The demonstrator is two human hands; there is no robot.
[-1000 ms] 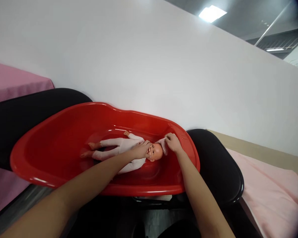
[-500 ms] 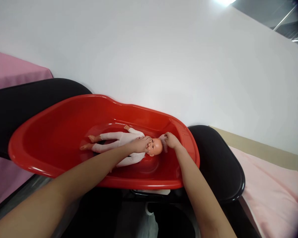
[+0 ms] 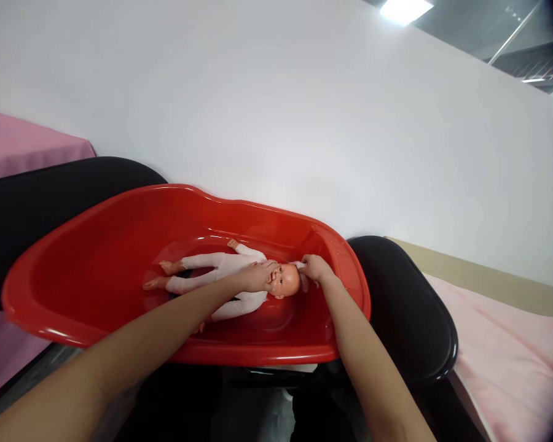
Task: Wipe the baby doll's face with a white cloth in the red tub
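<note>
A baby doll [image 3: 239, 264] in a pale pink-white suit lies on its back in a red baby bathtub [image 3: 96, 270], feet to the left and head to the right. My left hand [image 3: 257, 276] grips the doll around the neck and chin; some of its fingers are hidden. At the crown of the doll's head, my right hand [image 3: 314, 268] pinches a small pale pink cloth [image 3: 305, 285], which hangs down from the fingers. Part of the doll's body is covered by my left forearm.
The tub bridges two black seats, a left one [image 3: 64, 190] and a right one [image 3: 403, 307]. A white wall [image 3: 258, 110] rises directly behind. Pink cloth [image 3: 32, 141] covers a surface at left, and lighter pink cloth [image 3: 507, 350] lies at right.
My right hand has come slightly down and left, bringing the cloth against the top of the doll's head. My left hand stays at the doll's neck. The camera view has shifted slightly.
</note>
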